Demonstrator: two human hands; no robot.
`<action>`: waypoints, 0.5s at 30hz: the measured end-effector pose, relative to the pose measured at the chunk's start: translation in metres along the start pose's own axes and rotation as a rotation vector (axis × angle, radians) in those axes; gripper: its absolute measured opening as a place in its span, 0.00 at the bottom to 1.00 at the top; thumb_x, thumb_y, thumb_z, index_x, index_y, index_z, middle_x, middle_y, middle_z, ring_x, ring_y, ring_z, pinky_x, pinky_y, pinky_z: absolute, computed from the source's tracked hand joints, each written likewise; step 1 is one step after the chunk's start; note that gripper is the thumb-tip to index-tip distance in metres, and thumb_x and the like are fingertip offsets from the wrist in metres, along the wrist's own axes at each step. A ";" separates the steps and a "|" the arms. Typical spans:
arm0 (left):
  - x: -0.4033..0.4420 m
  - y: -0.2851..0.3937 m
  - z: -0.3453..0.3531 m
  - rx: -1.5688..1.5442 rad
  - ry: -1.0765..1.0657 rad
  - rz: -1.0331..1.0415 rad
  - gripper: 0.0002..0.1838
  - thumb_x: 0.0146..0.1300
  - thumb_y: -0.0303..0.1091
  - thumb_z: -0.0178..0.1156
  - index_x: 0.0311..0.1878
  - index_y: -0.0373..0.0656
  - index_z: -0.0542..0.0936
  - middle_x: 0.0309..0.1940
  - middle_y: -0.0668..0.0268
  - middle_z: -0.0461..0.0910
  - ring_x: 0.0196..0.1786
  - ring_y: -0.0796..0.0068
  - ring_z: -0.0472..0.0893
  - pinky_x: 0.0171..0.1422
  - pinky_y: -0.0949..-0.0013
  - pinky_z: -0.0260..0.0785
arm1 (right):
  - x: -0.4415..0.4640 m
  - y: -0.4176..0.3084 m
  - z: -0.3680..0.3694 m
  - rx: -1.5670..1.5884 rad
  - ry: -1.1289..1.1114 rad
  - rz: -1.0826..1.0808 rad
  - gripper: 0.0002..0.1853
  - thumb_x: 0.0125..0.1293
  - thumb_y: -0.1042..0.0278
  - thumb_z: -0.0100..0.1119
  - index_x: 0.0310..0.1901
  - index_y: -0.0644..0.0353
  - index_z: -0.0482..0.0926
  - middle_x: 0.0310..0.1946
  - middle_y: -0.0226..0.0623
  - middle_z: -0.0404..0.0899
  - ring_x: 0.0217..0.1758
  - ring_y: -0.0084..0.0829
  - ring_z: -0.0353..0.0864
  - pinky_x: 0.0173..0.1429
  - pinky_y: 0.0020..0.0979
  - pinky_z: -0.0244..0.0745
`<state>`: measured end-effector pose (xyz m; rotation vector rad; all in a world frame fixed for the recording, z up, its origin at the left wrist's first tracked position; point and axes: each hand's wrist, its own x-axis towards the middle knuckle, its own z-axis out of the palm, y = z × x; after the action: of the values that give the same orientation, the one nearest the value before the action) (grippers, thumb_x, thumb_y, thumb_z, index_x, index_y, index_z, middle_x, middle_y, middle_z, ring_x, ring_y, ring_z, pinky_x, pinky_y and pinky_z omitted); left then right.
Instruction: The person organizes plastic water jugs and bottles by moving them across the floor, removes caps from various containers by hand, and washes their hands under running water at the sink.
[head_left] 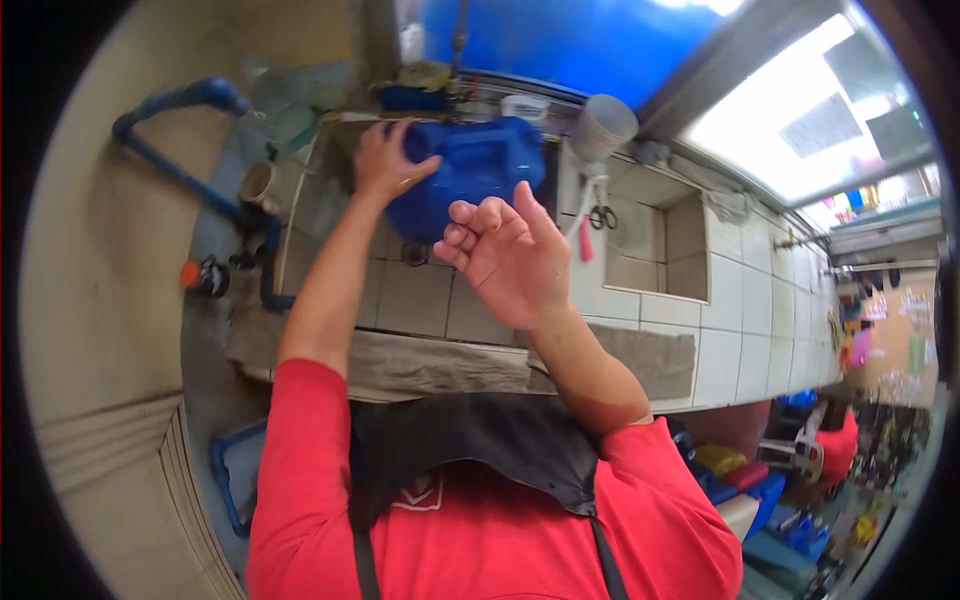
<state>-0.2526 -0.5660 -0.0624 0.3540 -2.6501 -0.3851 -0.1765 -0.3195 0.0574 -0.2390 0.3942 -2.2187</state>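
Observation:
A blue plastic jug (475, 155) with a moulded handle lies tilted in the tiled sink basin (405, 300), its round mouth toward the left. My left hand (388, 160) grips the jug at this mouth end, thumb and fingers spread around the neck. Nearer to me, in front of the jug, my right hand (517, 255) is raised with the palm turned up. Its fingers are loosely curled, the thumb stands apart, and nothing is in it. The right hand hides part of the jug's lower side.
Right of the basin, a pale plastic cup (603, 125), black-handled scissors (603, 217) and a pink-handled tool (586, 240) sit on the white tiled counter (733, 300). A second tiled basin (685, 250) lies beyond. Grey cloth (430, 362) covers the front edge; blue pipes (180, 165) run at left.

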 end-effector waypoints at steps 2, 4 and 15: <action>0.003 0.016 0.003 -0.048 0.002 0.044 0.43 0.50 0.66 0.69 0.67 0.54 0.74 0.64 0.50 0.71 0.66 0.47 0.70 0.69 0.50 0.65 | 0.011 0.009 -0.006 0.044 -0.002 0.043 0.24 0.77 0.44 0.42 0.32 0.55 0.74 0.45 0.35 0.75 0.49 0.35 0.75 0.62 0.42 0.71; 0.013 0.012 0.012 -0.062 0.015 0.058 0.39 0.54 0.62 0.69 0.67 0.53 0.75 0.64 0.50 0.72 0.66 0.48 0.70 0.69 0.52 0.66 | 0.024 0.016 -0.009 0.081 -0.008 0.073 0.24 0.77 0.44 0.42 0.32 0.56 0.74 0.44 0.36 0.76 0.49 0.36 0.75 0.62 0.43 0.71; -0.063 -0.059 -0.073 -1.803 -0.159 -0.388 0.18 0.67 0.31 0.54 0.58 0.36 0.80 0.45 0.64 0.84 0.43 0.77 0.83 0.48 0.74 0.76 | 0.159 0.084 -0.052 -0.062 0.013 0.286 0.08 0.68 0.64 0.46 0.38 0.57 0.74 0.32 0.30 0.74 0.35 0.30 0.73 0.47 0.37 0.73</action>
<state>-0.1538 -0.6167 -0.0418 0.1670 -1.3312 -2.5226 -0.2304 -0.4835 -0.0154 -0.1889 0.4739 -1.9301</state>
